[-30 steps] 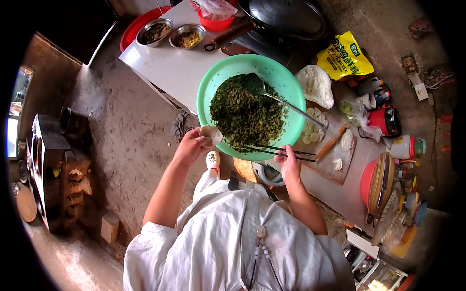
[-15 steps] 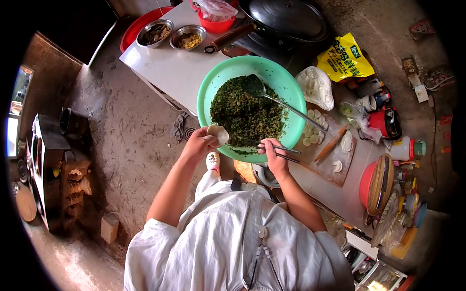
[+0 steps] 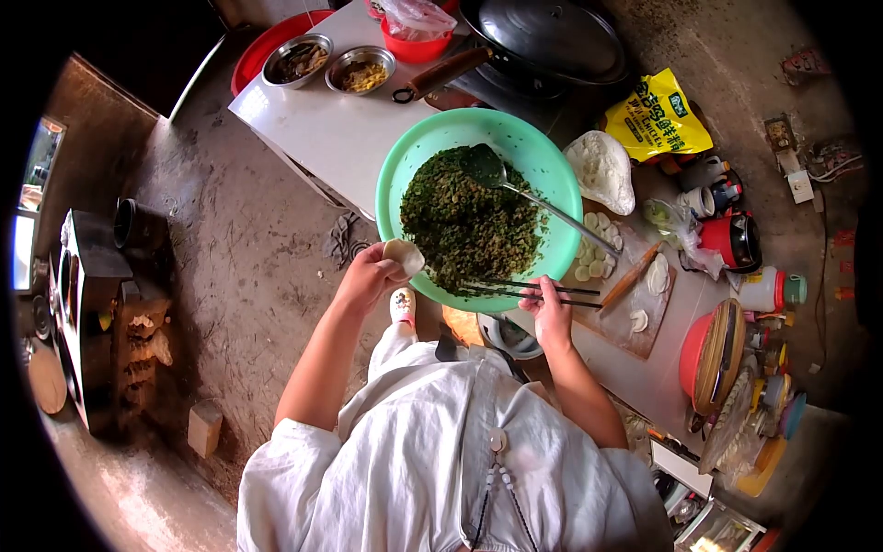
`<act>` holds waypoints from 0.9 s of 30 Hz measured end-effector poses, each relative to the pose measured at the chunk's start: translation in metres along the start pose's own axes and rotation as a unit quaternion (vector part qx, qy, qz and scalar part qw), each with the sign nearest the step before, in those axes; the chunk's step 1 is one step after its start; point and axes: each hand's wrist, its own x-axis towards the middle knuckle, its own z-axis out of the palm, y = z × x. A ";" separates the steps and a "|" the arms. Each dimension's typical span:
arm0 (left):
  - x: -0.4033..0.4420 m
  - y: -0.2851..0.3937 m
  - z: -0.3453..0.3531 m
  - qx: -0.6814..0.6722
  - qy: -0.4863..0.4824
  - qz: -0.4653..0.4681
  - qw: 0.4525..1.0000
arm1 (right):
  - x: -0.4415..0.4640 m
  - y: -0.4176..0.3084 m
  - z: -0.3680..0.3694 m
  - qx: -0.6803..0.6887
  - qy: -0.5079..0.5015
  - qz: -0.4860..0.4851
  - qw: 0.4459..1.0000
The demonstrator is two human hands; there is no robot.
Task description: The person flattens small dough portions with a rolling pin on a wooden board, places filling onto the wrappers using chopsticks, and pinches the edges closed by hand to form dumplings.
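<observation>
My left hand [image 3: 372,274] is closed on a round pale dough wrapper [image 3: 405,256] at the lower left rim of the green bowl [image 3: 394,166]. Chopped green filling [image 3: 464,216] lies in the bowl, and a long-handled metal spatula [image 3: 485,166] rests on it, its handle over the right rim. My right hand [image 3: 549,308] grips dark chopsticks [image 3: 515,288], whose tips reach over the bowl's lower edge at the filling. To the right, a rolling pin [image 3: 632,276] and small dough rounds [image 3: 596,248] lie on a board [image 3: 635,336].
White flour sits in a bag [image 3: 602,175] beside the bowl, near a yellow packet [image 3: 658,120]. Two metal bowls [image 3: 296,61] [image 3: 361,71] and a lidded black pan [image 3: 552,41] stand farther back. A red basin [image 3: 701,354] is at the right.
My right hand and the chopsticks moved left over the filling, then back right to the bowl's lower rim. The wrapper in my left hand shifted slightly.
</observation>
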 end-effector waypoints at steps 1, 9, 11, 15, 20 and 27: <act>0.001 -0.001 0.000 0.000 -0.001 0.001 1.000 | 0.000 0.001 -0.003 0.023 0.009 0.004 1.000; 0.017 -0.012 0.012 0.020 -0.028 -0.018 0.999 | -0.001 -0.029 -0.003 -0.009 0.068 -0.066 0.995; 0.019 -0.011 0.016 0.012 -0.021 -0.018 1.000 | 0.004 -0.031 -0.004 -0.085 0.080 -0.129 0.985; 0.019 -0.008 0.021 0.014 -0.033 -0.018 0.999 | 0.010 -0.026 -0.011 -0.258 0.029 -0.226 0.939; 0.019 -0.010 0.024 0.022 -0.035 -0.017 0.999 | 0.007 -0.022 -0.019 -0.433 -0.058 -0.227 0.871; 0.019 -0.015 0.019 0.000 -0.046 -0.010 0.999 | 0.011 -0.012 -0.024 -0.225 -0.036 -0.159 0.961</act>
